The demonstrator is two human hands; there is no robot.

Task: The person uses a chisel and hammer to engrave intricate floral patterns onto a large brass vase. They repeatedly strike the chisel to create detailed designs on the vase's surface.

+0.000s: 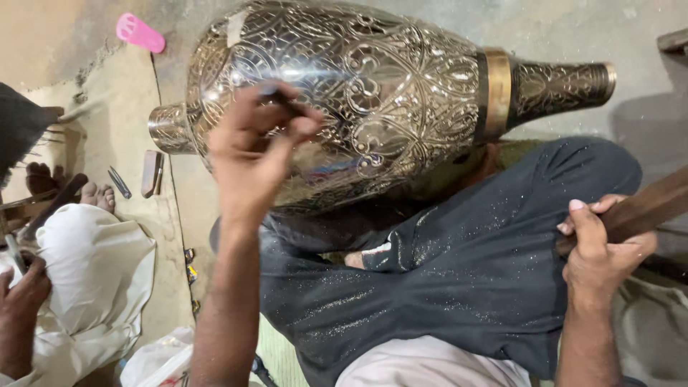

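Engraved metal vase [373, 100] lies on its side across the person's lap, over the dark trousers [459, 265]; foot end points toward the pink object [140, 32], neck with the brass band [497, 93] points the opposite way.

Left hand [254, 154] sits on the vase belly, fingers pinched around a thin dark chisel [283, 99] whose tip meets the engraved surface. Right hand [598, 247] is off the vase on the neck side, clenched around a dark wooden mallet handle [645, 208].

Handling, my read: hollow sheet metal, stiff, large, probably moderately heavy. Polished and rounded, so slippery and prone to roll on the lap. Engraved skin likely dents or scratches under hard contact. Best holds look like the narrow neck beyond the brass band, or the foot ring [168, 129]; the belly offers nothing to hook.

Room: bare concrete floor above the vase looks open. On the foot side it's tighter, with small hand tools [136, 175] on the floor just off the foot ring and a co-worker in white cloth [93, 279] further out, their hand [21, 294] busy with their own tool. Beyond the neck, a wooden edge at the frame corner.
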